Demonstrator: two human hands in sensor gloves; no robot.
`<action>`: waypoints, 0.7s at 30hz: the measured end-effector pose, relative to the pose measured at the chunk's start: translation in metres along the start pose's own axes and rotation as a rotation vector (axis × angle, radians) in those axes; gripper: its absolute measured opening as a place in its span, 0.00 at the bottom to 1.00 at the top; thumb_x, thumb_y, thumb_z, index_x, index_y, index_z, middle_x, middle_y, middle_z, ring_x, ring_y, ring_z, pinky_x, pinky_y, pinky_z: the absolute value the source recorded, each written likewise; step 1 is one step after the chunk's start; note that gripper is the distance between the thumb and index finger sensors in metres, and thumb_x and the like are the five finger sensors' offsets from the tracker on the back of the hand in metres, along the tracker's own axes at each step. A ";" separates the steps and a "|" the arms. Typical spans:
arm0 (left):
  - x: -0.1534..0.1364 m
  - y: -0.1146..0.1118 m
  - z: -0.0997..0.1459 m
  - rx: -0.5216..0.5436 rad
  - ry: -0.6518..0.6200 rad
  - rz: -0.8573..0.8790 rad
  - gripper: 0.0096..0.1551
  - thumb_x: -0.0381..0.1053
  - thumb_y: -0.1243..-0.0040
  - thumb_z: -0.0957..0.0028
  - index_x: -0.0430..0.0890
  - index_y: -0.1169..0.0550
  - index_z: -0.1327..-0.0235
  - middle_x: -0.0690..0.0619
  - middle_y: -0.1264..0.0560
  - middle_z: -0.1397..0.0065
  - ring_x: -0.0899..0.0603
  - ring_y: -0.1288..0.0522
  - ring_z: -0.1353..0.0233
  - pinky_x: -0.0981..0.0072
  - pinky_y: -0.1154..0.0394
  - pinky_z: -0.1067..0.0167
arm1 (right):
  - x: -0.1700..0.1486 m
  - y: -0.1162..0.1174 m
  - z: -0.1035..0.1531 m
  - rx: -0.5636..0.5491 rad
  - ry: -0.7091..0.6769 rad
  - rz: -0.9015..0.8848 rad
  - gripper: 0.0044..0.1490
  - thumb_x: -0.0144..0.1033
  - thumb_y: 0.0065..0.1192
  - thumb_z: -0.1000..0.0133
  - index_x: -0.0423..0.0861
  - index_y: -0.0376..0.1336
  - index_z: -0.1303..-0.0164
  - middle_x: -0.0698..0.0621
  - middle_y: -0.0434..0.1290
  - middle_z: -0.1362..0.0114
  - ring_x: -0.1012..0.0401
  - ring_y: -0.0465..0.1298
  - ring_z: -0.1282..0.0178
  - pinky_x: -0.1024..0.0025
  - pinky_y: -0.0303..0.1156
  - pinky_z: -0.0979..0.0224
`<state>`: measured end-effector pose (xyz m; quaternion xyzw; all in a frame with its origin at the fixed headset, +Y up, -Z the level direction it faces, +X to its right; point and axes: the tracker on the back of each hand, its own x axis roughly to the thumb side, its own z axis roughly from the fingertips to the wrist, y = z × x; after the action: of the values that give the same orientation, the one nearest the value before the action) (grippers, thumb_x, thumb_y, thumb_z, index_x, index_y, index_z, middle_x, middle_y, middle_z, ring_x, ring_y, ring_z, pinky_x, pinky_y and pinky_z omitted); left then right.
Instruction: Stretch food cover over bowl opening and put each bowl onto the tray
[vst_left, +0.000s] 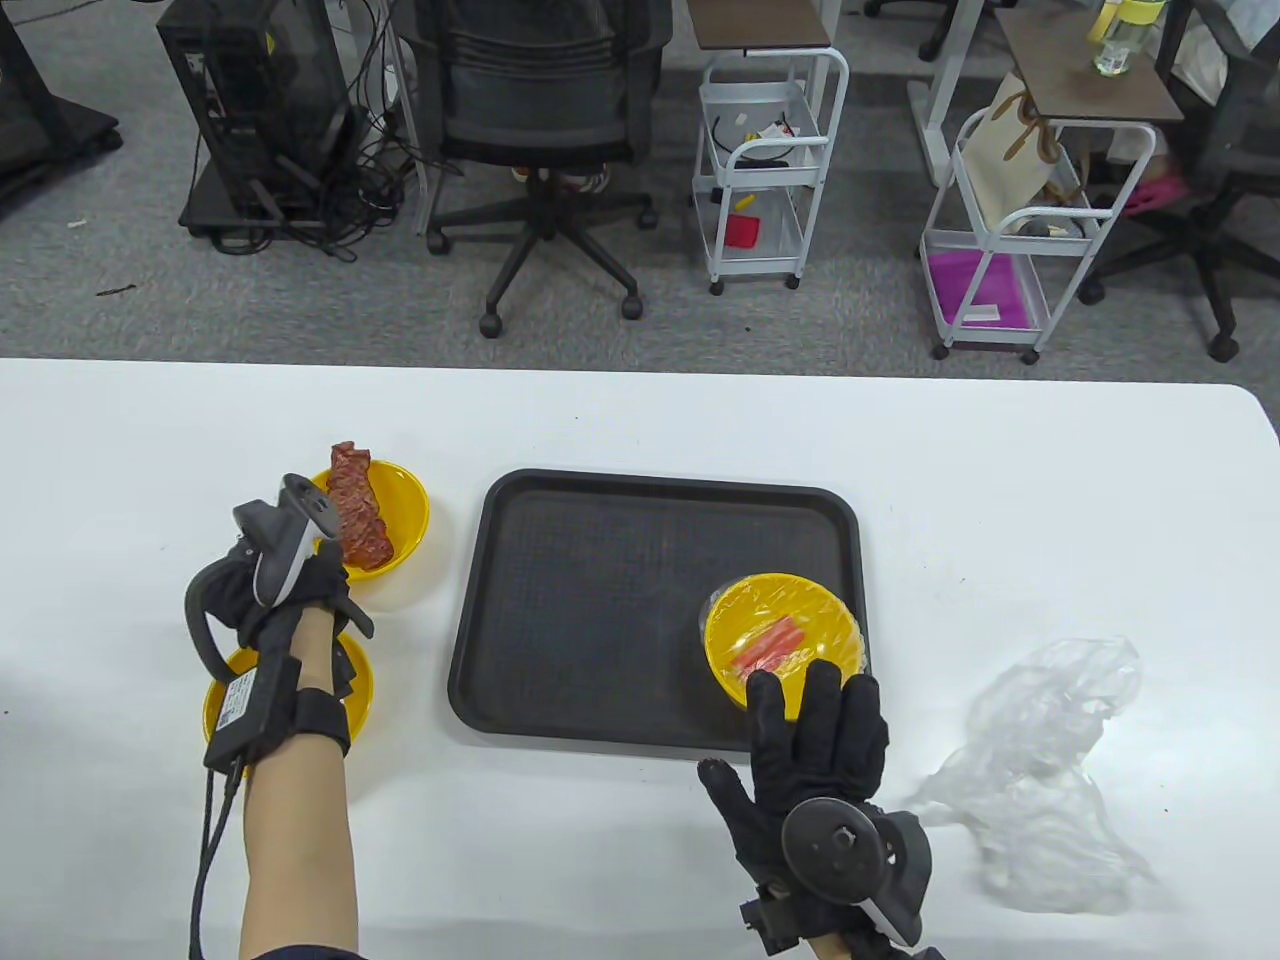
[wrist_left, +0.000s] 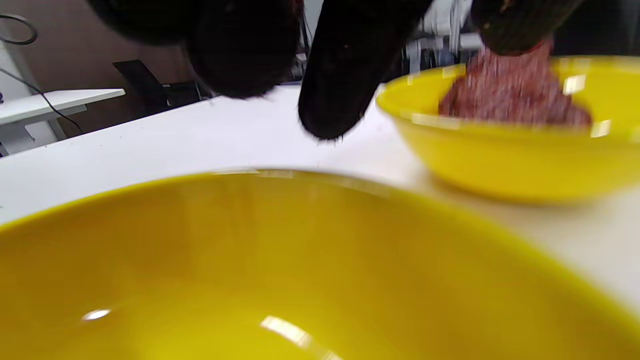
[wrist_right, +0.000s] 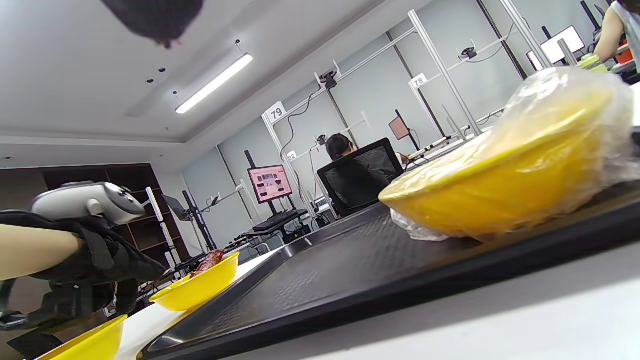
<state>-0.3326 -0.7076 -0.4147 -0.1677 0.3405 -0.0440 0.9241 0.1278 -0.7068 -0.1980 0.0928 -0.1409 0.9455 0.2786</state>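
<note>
Bowls numbered three, all yellow, and only one was wrapped. Nearest lay the right hand (vst_left: 815, 745), palm down with straight, spread fingers, its fingertips (vst_left: 826, 678) at the near rim of the covered bowl (vst_left: 783, 640), gripping nothing. That bowl sat in the tray's (vst_left: 600, 600) near right corner, close to the edge, with orange strips under its film. A careless pull away could catch the cover's loose skirt, which showed bunched under the rim in the right wrist view, and peel it back or nudge the bowl against the tray lip.

Right of the tray, a crumpled heap of clear spare covers (vst_left: 1040, 770) rested on the desk (vst_left: 1000, 480); picking one might drag several together.

On the left, the left hand (vst_left: 290, 590) hovered between two uncovered bowls. Its fingers (wrist_left: 340, 85) hung down curled above the desk; whether they held anything could not be told. The near bowl (vst_left: 355, 690) lay partly under the wrist and could be knocked. Farther, the meat bowl (vst_left: 400, 510) carried a long slab of meat (vst_left: 358, 505) that overhung its rim, so a stretched cover would likely ride up on it, slip off or tear, and lifting the bowl could tip the meat out.
</note>
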 end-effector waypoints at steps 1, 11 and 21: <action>0.004 -0.005 -0.003 -0.021 0.015 -0.001 0.45 0.71 0.59 0.44 0.40 0.18 0.37 0.29 0.36 0.23 0.33 0.32 0.33 0.34 0.35 0.42 | -0.001 0.001 -0.001 0.006 0.003 -0.006 0.52 0.61 0.50 0.44 0.59 0.30 0.19 0.44 0.20 0.19 0.43 0.13 0.24 0.33 0.22 0.29; 0.003 -0.029 -0.028 -0.253 0.060 0.621 0.39 0.62 0.51 0.43 0.32 0.17 0.43 0.30 0.31 0.26 0.25 0.34 0.29 0.16 0.48 0.40 | -0.006 -0.002 -0.003 -0.030 0.037 -0.091 0.51 0.59 0.50 0.43 0.57 0.31 0.19 0.42 0.22 0.19 0.41 0.15 0.24 0.33 0.25 0.28; -0.001 -0.031 -0.035 -0.208 0.123 0.726 0.24 0.52 0.48 0.47 0.37 0.14 0.57 0.37 0.25 0.33 0.32 0.27 0.35 0.21 0.42 0.40 | -0.012 -0.002 -0.006 -0.029 0.067 -0.137 0.51 0.58 0.50 0.43 0.56 0.31 0.19 0.41 0.23 0.19 0.41 0.15 0.24 0.33 0.25 0.28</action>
<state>-0.3553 -0.7467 -0.4286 -0.1263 0.4351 0.3109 0.8355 0.1379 -0.7094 -0.2060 0.0665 -0.1386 0.9245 0.3487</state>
